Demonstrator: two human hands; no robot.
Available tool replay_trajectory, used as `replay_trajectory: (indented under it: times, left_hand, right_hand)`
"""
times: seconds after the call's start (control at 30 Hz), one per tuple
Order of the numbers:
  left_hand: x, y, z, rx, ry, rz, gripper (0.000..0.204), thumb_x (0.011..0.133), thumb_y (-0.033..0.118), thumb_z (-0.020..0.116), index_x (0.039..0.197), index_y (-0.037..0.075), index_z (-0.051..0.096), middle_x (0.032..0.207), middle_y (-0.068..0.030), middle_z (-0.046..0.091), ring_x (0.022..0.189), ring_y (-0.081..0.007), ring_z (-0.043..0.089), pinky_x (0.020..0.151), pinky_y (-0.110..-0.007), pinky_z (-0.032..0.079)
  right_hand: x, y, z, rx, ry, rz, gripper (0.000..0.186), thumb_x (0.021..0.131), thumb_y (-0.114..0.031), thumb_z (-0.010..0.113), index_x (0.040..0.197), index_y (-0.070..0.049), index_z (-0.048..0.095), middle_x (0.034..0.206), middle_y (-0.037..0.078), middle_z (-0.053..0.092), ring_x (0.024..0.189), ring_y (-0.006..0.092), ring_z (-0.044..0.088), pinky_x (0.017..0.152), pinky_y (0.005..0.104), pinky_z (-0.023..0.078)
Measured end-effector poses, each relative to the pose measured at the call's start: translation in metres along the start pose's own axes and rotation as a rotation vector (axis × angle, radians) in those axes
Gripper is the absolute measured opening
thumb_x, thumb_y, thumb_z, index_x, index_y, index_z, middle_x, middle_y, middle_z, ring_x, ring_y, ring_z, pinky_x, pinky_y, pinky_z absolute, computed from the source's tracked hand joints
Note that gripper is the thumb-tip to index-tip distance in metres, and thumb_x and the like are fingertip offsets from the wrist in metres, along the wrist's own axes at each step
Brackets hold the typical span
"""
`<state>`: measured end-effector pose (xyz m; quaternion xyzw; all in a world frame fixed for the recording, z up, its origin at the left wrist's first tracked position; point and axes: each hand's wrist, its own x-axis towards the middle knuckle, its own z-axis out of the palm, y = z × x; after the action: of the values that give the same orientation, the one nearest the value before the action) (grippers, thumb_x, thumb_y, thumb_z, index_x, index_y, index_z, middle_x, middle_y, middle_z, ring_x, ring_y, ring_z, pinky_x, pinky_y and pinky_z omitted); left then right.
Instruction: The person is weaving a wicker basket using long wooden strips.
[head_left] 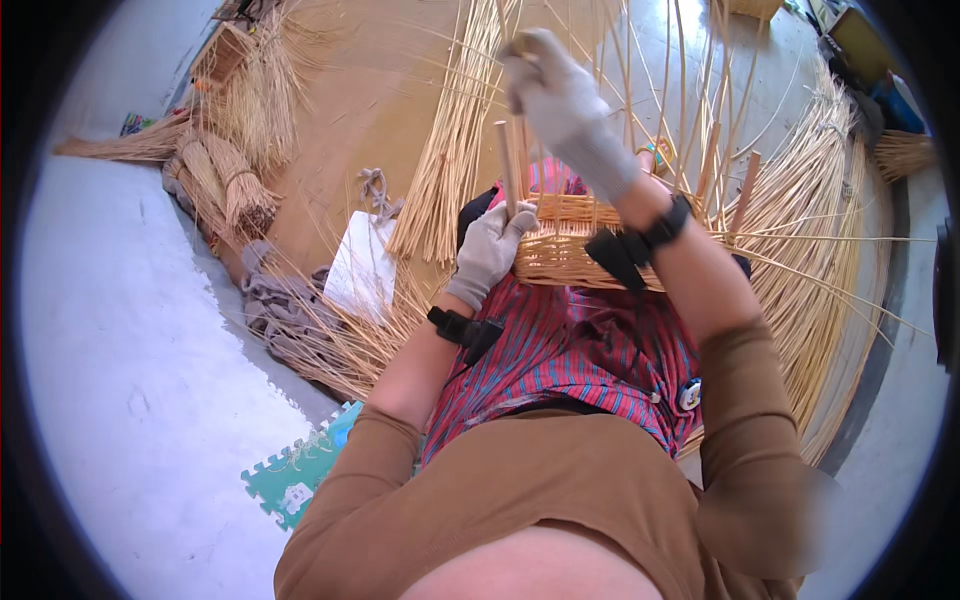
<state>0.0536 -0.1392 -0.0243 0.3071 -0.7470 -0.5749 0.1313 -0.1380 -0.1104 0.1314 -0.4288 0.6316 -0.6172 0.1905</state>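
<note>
A half-woven wicker basket (560, 258) rests across my lap, with long thin upright strands and thicker wooden stakes standing from it. My left hand (488, 252), in a light grey glove, grips the basket's left corner at the foot of a wooden stake (507, 165). Above the basket's far side my gloved right hand (562, 95) is raised, its fingers curled and slightly blurred. Thin wicker strands (627, 80) pass close by it, but what its fingers hold is hidden. My right forearm covers part of the basket's rim.
Loose wicker rods (455, 150) lie on the floor ahead, and a large heap of rods (815, 220) spreads at the right. Tied bundles (240, 195) stand at the left. Nearer are a white sheet (362, 265), grey cloth strips (285, 310) and a green foam mat (300, 470).
</note>
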Motion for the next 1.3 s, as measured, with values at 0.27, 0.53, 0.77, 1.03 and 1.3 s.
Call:
replay_trajectory:
  times: [0.27,0.53,0.77,1.03,1.3]
  left_hand:
    - [0.002,-0.001,-0.018,-0.131,-0.131,0.112,0.049,0.103,0.045,0.056,0.121,0.0,0.065,0.111,-0.0057,0.07,0.103,-0.0136,0.064,0.098,-0.032,0.048]
    - [0.005,0.055,-0.01,0.196,0.47,0.161,0.038,0.103,0.035,0.057,0.128,0.007,0.057,0.09,-0.0113,0.072,0.071,-0.0188,0.069,0.063,-0.035,0.055]
    - [0.012,0.065,0.035,0.431,-0.176,-0.307,0.042,0.102,0.044,0.054,0.102,0.003,0.066,0.057,-0.0095,0.063,0.05,-0.0226,0.066,0.051,-0.037,0.055]
    - [0.012,0.06,0.036,0.258,-0.172,-0.387,0.046,0.101,0.045,0.054,0.097,0.003,0.072,0.081,-0.0182,0.073,0.065,-0.0239,0.073,0.069,-0.037,0.057]
    - [0.03,0.073,0.042,0.424,0.275,0.056,0.043,0.087,0.042,0.077,0.104,0.005,0.065,0.086,-0.0166,0.071,0.072,-0.0279,0.069,0.071,-0.038,0.054]
  right_hand:
    - [-0.232,0.11,-0.096,0.697,0.793,0.449,0.021,0.102,-0.017,0.062,0.119,-0.011,0.052,0.083,0.003,0.063,0.083,0.0218,0.069,0.082,0.0395,0.061]
    - [-0.214,0.129,-0.105,0.641,0.741,0.41,0.014,0.098,-0.011,0.068,0.11,-0.01,0.064,0.102,0.008,0.072,0.091,0.0174,0.071,0.074,0.0282,0.058]
    - [-0.138,0.093,-0.075,0.321,0.398,0.096,0.039,0.097,-0.011,0.064,0.134,-0.014,0.052,0.114,0.013,0.069,0.098,0.0185,0.068,0.076,0.0277,0.055]
    - [-0.082,0.087,-0.094,-0.976,0.184,-0.587,0.049,0.096,-0.004,0.056,0.142,-0.004,0.043,0.117,0.029,0.066,0.104,0.0361,0.069,0.085,0.0395,0.055]
    - [-0.186,0.103,-0.089,0.141,0.377,0.088,0.02,0.109,-0.018,0.044,0.128,-0.01,0.045,0.082,0.012,0.071,0.054,0.0096,0.056,0.046,0.0226,0.039]
